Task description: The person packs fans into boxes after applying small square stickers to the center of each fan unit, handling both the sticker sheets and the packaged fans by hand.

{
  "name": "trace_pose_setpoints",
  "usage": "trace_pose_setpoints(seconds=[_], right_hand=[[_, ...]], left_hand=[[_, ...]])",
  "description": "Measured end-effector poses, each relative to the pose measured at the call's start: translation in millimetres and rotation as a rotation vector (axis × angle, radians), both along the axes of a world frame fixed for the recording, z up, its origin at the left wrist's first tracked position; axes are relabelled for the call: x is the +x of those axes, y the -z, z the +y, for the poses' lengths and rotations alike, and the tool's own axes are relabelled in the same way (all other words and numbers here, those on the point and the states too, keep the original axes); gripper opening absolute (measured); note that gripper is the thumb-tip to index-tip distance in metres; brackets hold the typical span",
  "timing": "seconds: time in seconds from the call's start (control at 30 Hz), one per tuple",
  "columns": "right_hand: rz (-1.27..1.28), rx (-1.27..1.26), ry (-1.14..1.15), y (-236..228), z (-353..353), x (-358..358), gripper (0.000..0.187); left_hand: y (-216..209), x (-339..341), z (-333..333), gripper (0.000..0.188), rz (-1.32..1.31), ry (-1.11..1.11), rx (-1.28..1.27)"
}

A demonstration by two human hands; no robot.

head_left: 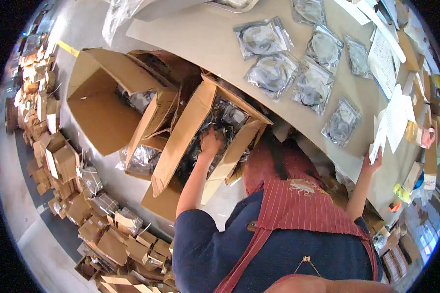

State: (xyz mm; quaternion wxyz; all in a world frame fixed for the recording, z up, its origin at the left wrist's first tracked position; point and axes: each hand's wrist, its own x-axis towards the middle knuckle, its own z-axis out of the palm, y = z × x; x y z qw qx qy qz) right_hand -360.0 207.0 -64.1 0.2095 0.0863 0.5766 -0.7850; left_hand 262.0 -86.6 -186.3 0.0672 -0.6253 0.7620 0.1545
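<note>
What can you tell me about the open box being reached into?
The box is brown, apparently cardboard, its flaps spread open. It sits beside the table, opening upward, with shiny packets, dark and silvery, inside. The left grip, a bare hand, reaches in among them; whether it holds any is unclear.

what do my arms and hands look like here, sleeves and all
Your left hand and right hand are bare, without gloves. The short sleeves are plain dark navy, leaving the forearms uncovered. A dark red apron with thin pale stripes goes with them.
</note>
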Motion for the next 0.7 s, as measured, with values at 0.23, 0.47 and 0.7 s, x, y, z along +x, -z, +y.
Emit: trace_pose_setpoints(seconds=[0.23, 0.47, 0.7], right_hand=[[0.098, 0.107, -0.053, -23, -6, 27, 0.044], [0.065, 0.093, -0.027, -33, -29, 46, 0.043], [0.008, 0.063, 0.005, -31, -45, 52, 0.044]], left_hand=[[66, 7, -89, 0.093, 0.192, -0.124, 0.866], [150, 50, -95, 0.088, -0.096, 0.024, 0.674], [128, 104, -98, 0.083, 0.222, -0.154, 0.397]])
